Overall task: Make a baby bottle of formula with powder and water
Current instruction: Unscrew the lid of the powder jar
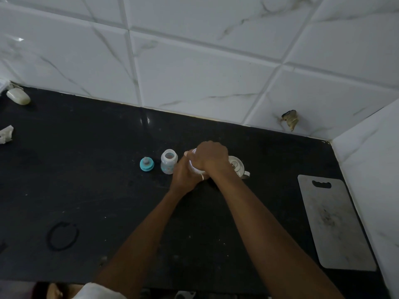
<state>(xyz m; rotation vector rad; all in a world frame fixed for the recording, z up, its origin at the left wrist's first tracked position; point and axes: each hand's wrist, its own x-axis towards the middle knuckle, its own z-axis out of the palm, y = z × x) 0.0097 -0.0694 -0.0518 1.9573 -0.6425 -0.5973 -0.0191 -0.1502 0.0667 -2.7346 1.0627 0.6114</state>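
Note:
An open baby bottle (169, 161) stands upright on the black counter (86, 169). Its teal cap with the teat (146, 164) lies just to its left. Right of the bottle, both my hands hold a white container (192, 167). My right hand (210, 157) covers its top. My left hand (185, 176) grips its side from below. The container is mostly hidden by my hands. A white lidded jug with a handle (237, 167) stands right behind my right wrist.
A grey cutting board (334, 223) lies at the right, next to the tiled side wall. A black ring (62, 236) lies front left. A white soap-like lump (18, 96) and crumpled paper (6, 133) sit at the far left.

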